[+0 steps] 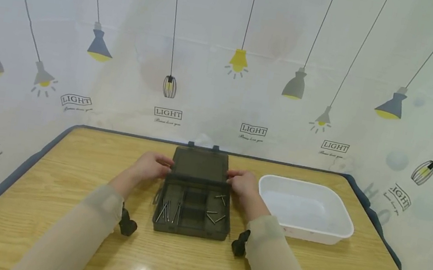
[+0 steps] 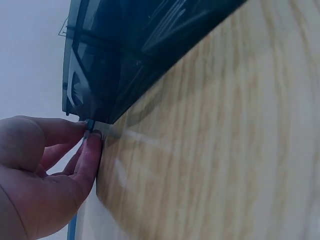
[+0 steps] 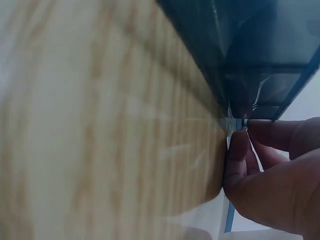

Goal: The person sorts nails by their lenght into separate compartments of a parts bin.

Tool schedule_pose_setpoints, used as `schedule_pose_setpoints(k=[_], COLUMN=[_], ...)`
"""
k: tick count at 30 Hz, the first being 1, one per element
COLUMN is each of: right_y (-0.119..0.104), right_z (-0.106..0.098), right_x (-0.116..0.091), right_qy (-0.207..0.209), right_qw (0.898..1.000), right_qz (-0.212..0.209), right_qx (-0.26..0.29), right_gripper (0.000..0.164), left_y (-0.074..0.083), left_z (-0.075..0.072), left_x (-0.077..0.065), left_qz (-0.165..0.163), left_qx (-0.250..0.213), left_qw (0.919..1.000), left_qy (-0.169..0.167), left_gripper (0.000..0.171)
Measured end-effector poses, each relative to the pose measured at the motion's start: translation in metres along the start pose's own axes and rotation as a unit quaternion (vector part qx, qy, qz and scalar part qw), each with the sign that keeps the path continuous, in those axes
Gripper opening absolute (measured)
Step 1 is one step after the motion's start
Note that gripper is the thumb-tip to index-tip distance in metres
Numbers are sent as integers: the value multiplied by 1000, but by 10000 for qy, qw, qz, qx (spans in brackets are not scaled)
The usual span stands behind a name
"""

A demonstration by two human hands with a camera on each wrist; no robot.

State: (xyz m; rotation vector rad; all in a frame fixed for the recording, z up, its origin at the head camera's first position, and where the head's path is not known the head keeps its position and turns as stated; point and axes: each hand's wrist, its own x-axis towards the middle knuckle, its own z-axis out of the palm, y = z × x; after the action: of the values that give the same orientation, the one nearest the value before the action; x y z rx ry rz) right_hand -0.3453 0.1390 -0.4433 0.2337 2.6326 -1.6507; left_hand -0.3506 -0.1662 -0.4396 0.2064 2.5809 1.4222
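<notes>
A dark translucent plastic storage box [image 1: 190, 231] lies on the table with its lid [image 1: 200, 164] folded back, away from the person. Several long thin metal nails or pins [image 1: 164, 211] lie in its left compartment, while shorter ones [image 1: 215, 218] are in the right compartments. My left hand [image 1: 149, 165] pinches the lid's left edge between thumb and fingers. On the opposite side, my right hand [image 1: 243, 184] pinches the lid's right edge. Close up in the left wrist view, the thumb and fingertips meet at the edge of the dark plastic [image 2: 115, 55].
A white rectangular tub [image 1: 303, 233] stands right of the box, close to the right forearm. The wooden table [image 1: 90, 153] ends at a dark blue border, with a lamp-printed white curtain [image 1: 217, 22] behind and at both sides.
</notes>
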Motion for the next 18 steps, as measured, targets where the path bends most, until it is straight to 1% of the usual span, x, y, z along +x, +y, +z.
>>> schedule_pose_setpoints(k=[3, 5, 10, 12, 15, 18], right_y=[2, 2, 2, 3, 2, 1], right_z=[1, 1, 2, 3, 3, 2], right_x=[1, 1, 3, 3, 2, 1], right_qy=[-22, -43, -91, -86, -46, 33], right_qw=[9992, 9969, 9843, 9809, 9791, 9806], right_qz=[88, 177, 334, 329, 258, 213], right_qx=[390, 766, 1731, 1916, 2015, 1948], right_gripper=[40, 43, 53, 53, 51, 48], left_y=[0, 0, -1, -2, -2, -3], left_z=[2, 3, 7, 8, 8, 8], left_x=[-2, -3, -3, -2, -4, -5], left_qz=[-97, -128, -81, -63, -58, -52], left_qx=[-310, -584, -1313, -1516, -1703, -1666], left_qw=[9994, 9981, 9910, 9881, 9848, 9850], left_qy=[72, 139, 243, 259, 325, 449], left_gripper=[43, 44, 46, 47, 47, 46])
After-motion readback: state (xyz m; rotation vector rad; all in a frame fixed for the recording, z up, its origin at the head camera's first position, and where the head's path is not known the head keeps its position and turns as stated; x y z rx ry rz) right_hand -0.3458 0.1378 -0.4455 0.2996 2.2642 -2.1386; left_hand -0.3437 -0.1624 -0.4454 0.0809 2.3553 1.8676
